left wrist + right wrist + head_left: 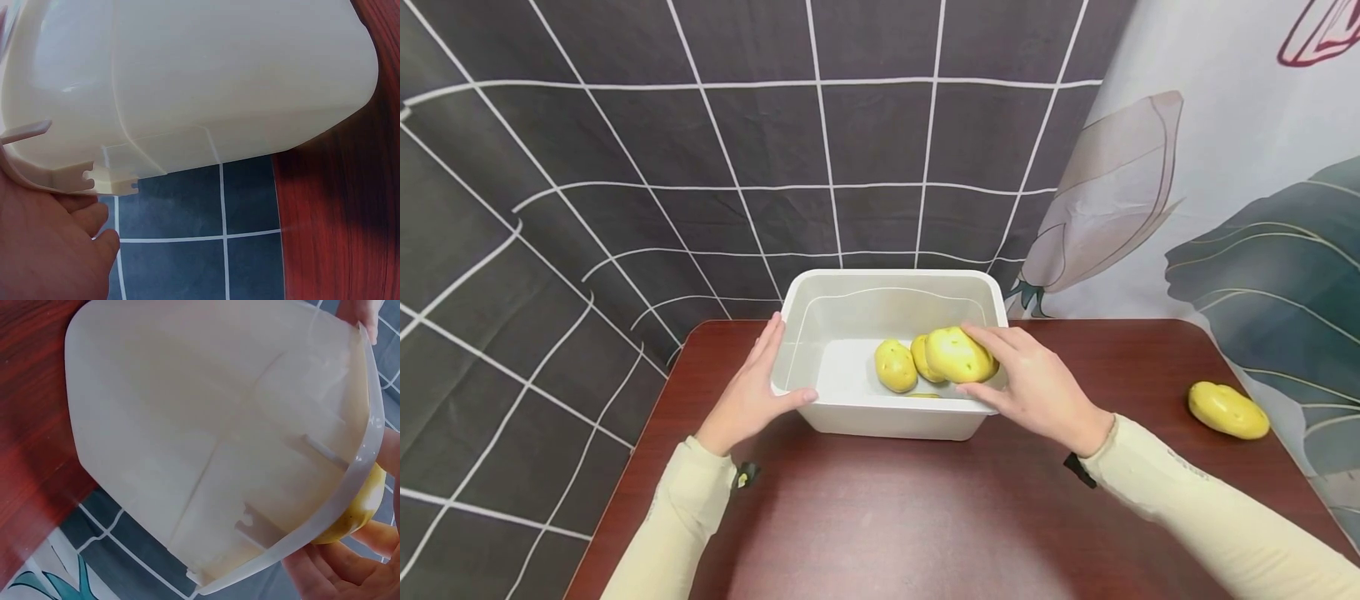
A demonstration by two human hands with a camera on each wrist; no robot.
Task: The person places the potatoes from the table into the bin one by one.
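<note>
A white plastic bin (887,421) stands on the table with yellow potatoes inside. My left hand (752,387) holds its left front corner, thumb over the front rim and fingers along the left side. In the left wrist view, that hand's fingers (94,219) curl beneath the rim. At the bin's right end, my right hand (1037,383) grips a potato (955,354) over the opening; the right wrist view shows this potato (359,509) beside the rim. Below lie a potato (896,367) and a partly covered potato (921,357). The front wall hides most of another.
Another potato (1228,410) lies on the reddish-brown table (880,517) near its right edge. Behind and left hangs a dark gridded cloth (775,133). A white cloth with a leaf print (1247,275) hangs at the right.
</note>
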